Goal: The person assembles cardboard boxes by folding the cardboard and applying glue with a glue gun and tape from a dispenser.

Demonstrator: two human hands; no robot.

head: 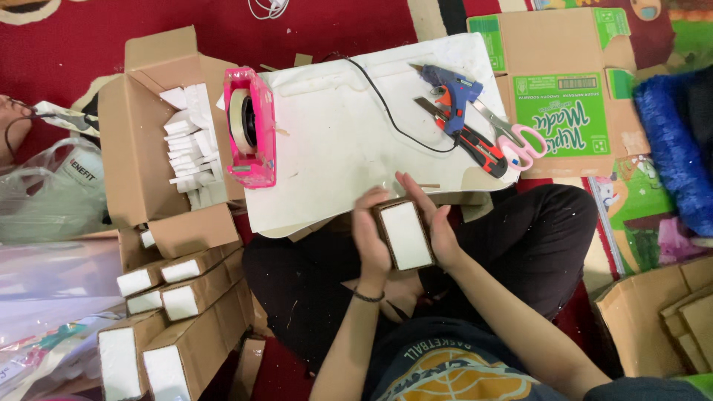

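I hold a small cardboard-wrapped block with a white foam face [405, 235] between both hands, above my lap. My left hand [369, 232] presses its left side, fingers flat along the cardboard. My right hand [434, 223] cups its right side and top edge. Just beyond my hands lies a white board [334, 141] that serves as a work surface. On it stand a pink tape dispenser [251, 128] at the left and a blue glue gun [453, 95] with a black cord at the right.
A box cutter [475, 145] and pink-handled scissors [520, 141] lie beside the glue gun. An open carton [134, 141] of white foam pieces sits at left, with several finished cardboard blocks [186, 297] stacked below it. Flattened cardboard [564, 82] lies at right.
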